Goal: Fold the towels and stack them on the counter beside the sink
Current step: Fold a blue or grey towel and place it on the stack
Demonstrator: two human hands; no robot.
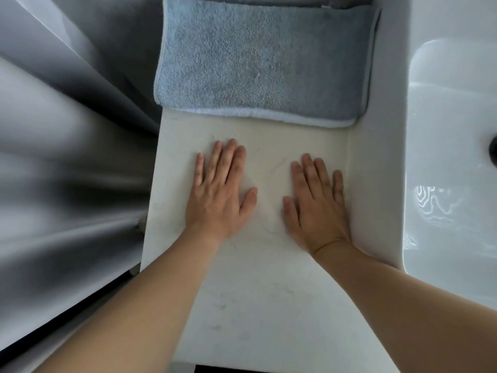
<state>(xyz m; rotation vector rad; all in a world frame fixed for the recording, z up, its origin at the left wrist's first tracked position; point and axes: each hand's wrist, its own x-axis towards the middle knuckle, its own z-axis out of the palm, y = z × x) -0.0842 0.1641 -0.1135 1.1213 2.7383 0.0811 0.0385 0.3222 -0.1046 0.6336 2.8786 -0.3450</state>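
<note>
Towel (265,63), fluffy grey-blue terry with a pale hem, sits folded into a neat rectangle at the desk's (258,305) far end, left of the glossy white sink (451,162). Left hand (219,195) and right hand (317,208) lie flat on smooth marble, grip released, holding nothing.

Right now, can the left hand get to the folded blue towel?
Probably yes: the left hand lies flat on the bare counter, and nothing stands between it and the folded blue towel.
</note>
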